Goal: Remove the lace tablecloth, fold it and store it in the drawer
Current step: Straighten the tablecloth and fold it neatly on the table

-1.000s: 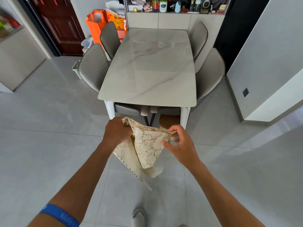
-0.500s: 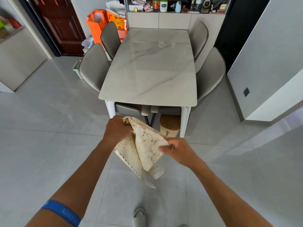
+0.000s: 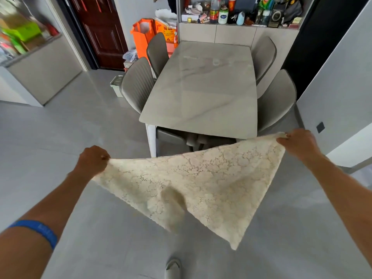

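A home dining room; a marble-topped desk (image 3: 203,93) ringed by grey upholstered chairs (image 3: 136,83); a sideboard shelf (image 3: 237,25) crowded with bottles; tiled floor (image 3: 60,133); a dark red door (image 3: 100,31).

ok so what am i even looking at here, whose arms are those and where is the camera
There is no machine here. The camera sits on a person's head and looks forward and down, so the two bare arms are that person's own. The left hand and right hand each grip an end of a cream lace tablecloth, holding it spread in the air over the floor. Ahead stands a marble-look dining table, its top bare, with grey chairs around it. A shoe shows at the bottom edge.
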Tool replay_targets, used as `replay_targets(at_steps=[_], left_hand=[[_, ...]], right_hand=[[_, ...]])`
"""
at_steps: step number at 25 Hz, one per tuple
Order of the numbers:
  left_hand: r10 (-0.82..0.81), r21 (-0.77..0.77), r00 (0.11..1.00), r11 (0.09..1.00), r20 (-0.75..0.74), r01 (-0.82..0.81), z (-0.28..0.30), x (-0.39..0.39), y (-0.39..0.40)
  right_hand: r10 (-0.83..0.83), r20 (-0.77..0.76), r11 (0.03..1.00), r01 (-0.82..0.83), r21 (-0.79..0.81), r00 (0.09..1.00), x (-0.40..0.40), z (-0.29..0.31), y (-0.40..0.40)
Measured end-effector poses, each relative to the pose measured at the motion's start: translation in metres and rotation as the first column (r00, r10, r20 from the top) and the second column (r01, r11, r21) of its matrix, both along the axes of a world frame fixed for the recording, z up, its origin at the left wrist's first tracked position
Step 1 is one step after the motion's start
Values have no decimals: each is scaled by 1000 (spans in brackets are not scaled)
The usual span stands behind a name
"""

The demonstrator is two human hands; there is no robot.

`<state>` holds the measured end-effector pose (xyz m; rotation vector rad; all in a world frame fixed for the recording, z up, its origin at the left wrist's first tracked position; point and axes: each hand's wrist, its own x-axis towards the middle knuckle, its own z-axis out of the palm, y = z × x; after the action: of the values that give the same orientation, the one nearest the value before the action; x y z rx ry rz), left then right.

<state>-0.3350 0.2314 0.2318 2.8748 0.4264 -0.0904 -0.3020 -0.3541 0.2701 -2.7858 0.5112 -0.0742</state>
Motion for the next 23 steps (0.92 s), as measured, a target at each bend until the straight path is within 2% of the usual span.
replay_targets(at_steps=[2,3,5,7,9,11,13,15,17,19,21,23], left_hand=[[50,-60,999,997,17,-49,-11,-8,8],[70,-78,997,995,18,-69,-16,-11,11],[114,-122,993,986,26,-110,-23,-17,17],[138,-138,989,982,55,-129,-25,-20,22],[143,-152,986,980,81,-129,-22,-18,28],[100,-145,994,985,41,-93,-19,-17,37],[-2,-75,998,997,-63,-2,-23,-23,50],[12,-132,999,991,-41,-17,-36,-37,61],[179,-380,983,913,40,-151,-49,-49,58],[382,-610,921,748,72,-262,-60,-51,50],[504,-769,862,570,49,-289,-62,-46,40],[562,-845,826,460,40,-272,-53,-41,33]], right_hand=[[28,33,998,-30,58,999,4,3,-2],[37,69,987,-48,155,997,2,3,-3],[36,132,917,-86,389,991,-6,1,-9],[27,187,829,-127,545,982,-7,-3,-15],[-1,195,817,-111,566,981,-3,-8,-17],[-32,191,832,-80,548,981,-1,-13,-17],[-92,171,788,-33,615,981,0,-16,-14],[-140,138,742,11,671,980,3,-20,-12],[-197,121,692,51,720,973,8,-21,-7],[-268,123,650,85,755,956,13,-21,0],[-326,128,624,112,773,936,16,-22,5],[-359,102,614,152,774,928,18,-24,4]])
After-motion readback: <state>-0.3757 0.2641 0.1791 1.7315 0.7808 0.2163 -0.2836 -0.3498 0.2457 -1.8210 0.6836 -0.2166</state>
